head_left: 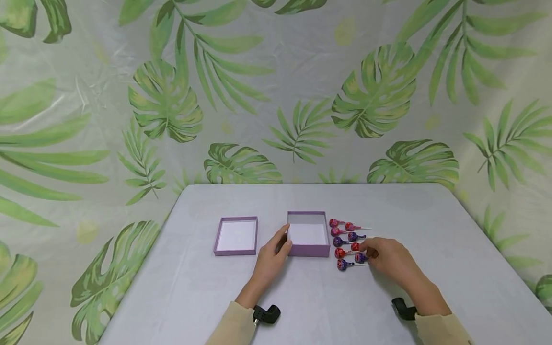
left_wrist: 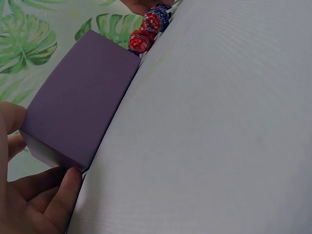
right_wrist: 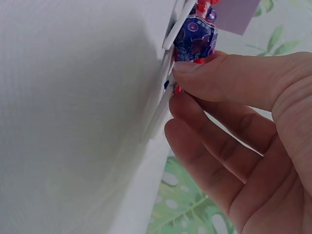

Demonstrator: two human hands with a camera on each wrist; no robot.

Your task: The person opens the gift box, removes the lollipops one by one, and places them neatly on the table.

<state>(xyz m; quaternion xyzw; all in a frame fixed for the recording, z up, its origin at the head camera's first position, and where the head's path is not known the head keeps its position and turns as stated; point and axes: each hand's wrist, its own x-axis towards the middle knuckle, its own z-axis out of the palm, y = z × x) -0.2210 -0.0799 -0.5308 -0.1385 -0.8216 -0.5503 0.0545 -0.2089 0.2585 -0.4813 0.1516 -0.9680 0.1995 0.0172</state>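
Note:
A purple box with a white inside stands open at the table's middle. My left hand rests against its left side, thumb at the near corner and a finger along the left rim. In the left wrist view, the fingertips touch the lower edge of the purple box. Right of the box lie several lollipops in red, pink and blue-purple wrappers. My right hand pinches a red lollipop between thumb and fingers. Close beside its thumb is a blue-purple lollipop; the fingertips partly hide the pinched one.
A shallow purple lid lies inside-up left of the box. All of it sits on a white-covered table. A leaf-patterned sheet hangs behind the table's far edge.

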